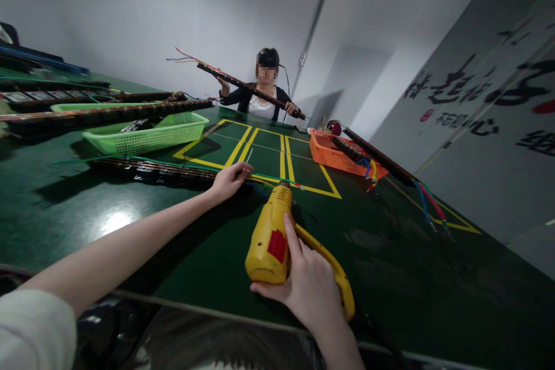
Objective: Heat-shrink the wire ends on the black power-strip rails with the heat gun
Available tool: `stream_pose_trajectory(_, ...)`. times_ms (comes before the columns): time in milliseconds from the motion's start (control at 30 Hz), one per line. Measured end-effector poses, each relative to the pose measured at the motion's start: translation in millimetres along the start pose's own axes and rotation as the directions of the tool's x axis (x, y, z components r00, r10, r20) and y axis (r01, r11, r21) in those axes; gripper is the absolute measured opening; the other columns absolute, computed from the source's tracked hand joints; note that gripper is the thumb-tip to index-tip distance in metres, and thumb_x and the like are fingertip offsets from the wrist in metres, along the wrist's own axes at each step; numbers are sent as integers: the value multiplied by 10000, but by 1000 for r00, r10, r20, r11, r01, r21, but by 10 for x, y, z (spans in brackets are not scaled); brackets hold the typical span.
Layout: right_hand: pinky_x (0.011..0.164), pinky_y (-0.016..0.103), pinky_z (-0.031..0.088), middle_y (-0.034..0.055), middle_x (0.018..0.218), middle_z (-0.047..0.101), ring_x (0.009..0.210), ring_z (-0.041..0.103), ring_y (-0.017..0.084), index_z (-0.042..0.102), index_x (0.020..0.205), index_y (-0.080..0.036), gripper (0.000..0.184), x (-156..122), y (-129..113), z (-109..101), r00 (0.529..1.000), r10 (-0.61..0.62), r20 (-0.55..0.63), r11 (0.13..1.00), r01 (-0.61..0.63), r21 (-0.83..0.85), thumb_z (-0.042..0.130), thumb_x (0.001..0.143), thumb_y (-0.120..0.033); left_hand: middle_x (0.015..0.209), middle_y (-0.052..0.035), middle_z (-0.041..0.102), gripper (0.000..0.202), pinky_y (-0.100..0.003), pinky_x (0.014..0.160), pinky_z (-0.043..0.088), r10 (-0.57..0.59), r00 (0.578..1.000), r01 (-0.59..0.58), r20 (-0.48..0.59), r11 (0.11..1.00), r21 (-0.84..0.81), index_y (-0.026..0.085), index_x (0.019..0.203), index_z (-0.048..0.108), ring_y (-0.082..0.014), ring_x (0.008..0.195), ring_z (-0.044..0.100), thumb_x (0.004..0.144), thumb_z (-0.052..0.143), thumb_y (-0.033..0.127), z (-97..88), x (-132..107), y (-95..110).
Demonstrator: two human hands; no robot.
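My right hand grips a yellow heat gun with a red label, its nozzle pointing away from me toward the wires. My left hand is closed in a pinch at the right end of a long dark bar strung with copper wires. From the pinch a green wire runs right, ending in a small red and white tip just beyond the nozzle. A thin white strip sticks up by the fingertips. Blue wire shows below the hand.
A green basket stands at left beside more wired bars. An orange basket at right has a bar leaning across it. Opposite, a co-worker holds another bar. Yellow tape marks the green table.
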State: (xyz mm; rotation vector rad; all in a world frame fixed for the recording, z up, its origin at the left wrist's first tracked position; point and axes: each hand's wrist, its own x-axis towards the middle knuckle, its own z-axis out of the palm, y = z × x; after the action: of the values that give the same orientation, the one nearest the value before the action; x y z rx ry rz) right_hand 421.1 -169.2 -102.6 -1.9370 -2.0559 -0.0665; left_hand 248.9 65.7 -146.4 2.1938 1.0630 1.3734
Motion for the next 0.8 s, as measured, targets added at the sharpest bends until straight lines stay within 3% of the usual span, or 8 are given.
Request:
stream_pose_trajectory(333,788,421,472,96,1082,605,883,588,284,96,1452,-182,1221,-48,11,27,999,-7,-40,999,6,-34,751,516,-613,950,-26,672,261,-262,754,481,55,998,-56,19,997,62,202,988,630,-172,864,635,876,412,290,2,-11,2)
stream_pose_trajectory(567,822,395,455,98,1059,597,910,574,274,117,1453,-149,1284,-70,-189,26,998,-56,6,998,56,38,799,449,-567,949,-20,668,263,-267,757,474,65,997,-70,41,989,128,212,981,634,-175,859,625,869,408,288,-1,0,-3)
stream_pose_trajectory(800,801,420,452,92,996,593,873,571,272,54,1459,-155,1268,40,-379,93,984,-174,33,984,172,56,730,508,-648,971,-24,665,283,-263,737,457,70,995,-81,77,985,155,211,980,631,-178,862,617,880,383,306,-22,8,29)
